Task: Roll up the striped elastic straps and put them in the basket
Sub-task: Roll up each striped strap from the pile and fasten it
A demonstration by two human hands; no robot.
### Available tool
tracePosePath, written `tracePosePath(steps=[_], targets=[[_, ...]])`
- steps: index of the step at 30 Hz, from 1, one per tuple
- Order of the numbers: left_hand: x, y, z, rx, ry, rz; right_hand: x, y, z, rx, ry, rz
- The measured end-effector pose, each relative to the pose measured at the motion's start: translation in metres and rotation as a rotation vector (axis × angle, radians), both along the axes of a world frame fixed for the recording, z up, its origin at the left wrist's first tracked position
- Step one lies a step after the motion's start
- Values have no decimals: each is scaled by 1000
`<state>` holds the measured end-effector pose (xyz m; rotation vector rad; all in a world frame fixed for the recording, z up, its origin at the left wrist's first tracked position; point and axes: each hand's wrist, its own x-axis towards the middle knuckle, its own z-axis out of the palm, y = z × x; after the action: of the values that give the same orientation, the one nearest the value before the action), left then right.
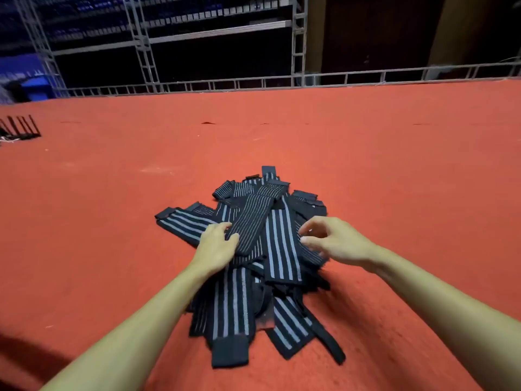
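**Item: pile of striped elastic straps**. Black bands with pale grey lengthwise stripes, heaped unrolled and criss-crossed, centre of view, near side of the surface. Ends fan out to the left, far and near sides.

**Position relative to grip:**
- left hand lies on the left part of the pile. Its grip is closed on the near end of a thin-striped strap, thumb on top and fingers curled at its left edge. That strap runs away over the top of the heap towards the far right.
- right hand hovers at the right edge of the pile. Its grip is apart, fingers loosely bent, holding nothing. The fingertips are just beside a wide-striped strap; whether they touch it cannot be told.

**Surroundings:**
- black slatted object, far left edge, well apart from the pile; what it is cannot be told.
- Straps overlap one another, and the lower ones are partly buried.

**Surface and room:**
- red carpeted surface, broad.
- metal truss rail along its far edge.
- upright truss frames and dark tiers behind.
- blue bin, far left.
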<state>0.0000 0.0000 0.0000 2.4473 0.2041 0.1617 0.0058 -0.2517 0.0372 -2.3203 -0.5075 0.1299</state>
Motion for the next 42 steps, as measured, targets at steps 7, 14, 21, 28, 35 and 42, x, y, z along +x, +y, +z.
tracePosePath(steps=[7,14,21,28,35,42], targets=[[29,5,-19,29,5,103,23,9,-25,83,105,-34],[12,-13,5,-337,81,61,16,25,-26,239,207,-91],[-33,-53,64,-691,140,-213,-6,36,0,753,459,-300],[-74,-91,63,-445,121,-374,-42,-28,17,787,333,-469],[-101,-146,41,-465,163,-364,-95,-138,0,415,344,-502],[-106,-201,10,-219,147,-491,-148,-212,-16,-28,518,-356]])
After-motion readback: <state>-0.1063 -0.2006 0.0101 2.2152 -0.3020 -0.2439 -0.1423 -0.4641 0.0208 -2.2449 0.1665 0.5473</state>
